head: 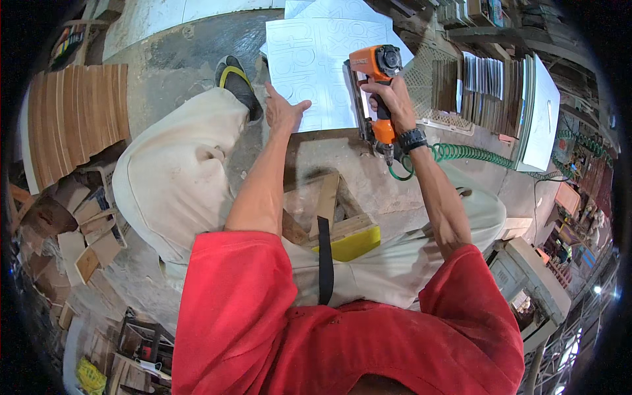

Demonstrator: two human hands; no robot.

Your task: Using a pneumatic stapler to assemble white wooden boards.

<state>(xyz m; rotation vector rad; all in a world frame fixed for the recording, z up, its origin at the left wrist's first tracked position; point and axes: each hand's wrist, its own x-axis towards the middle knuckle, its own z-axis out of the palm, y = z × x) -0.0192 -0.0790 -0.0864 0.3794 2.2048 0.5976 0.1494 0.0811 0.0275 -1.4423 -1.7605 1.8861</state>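
In my right hand (390, 96) is an orange and black pneumatic nail gun (377, 61), its handle inside my curled fingers. Its long magazine lies along the near right part of a white board (321, 69) that bears large outlined letters. My left hand (285, 111) grips the board's near left corner, thumb on top and fingers at the side edge; the undersides of those fingers are hidden. Other white lettered sheets (345, 10) stick out beyond the far edge. A green coiled air hose (469, 154) runs from the gun's base off to the right.
Stacked brown boards (79, 108) stand at the left, above scattered wood offcuts (94, 242). At the right, a row of thin panels (493, 94) stands by a plastic crate (427, 74). A wooden stool with a yellow edge (350, 244) is beneath me. My sandalled foot (237, 84) is near the board.
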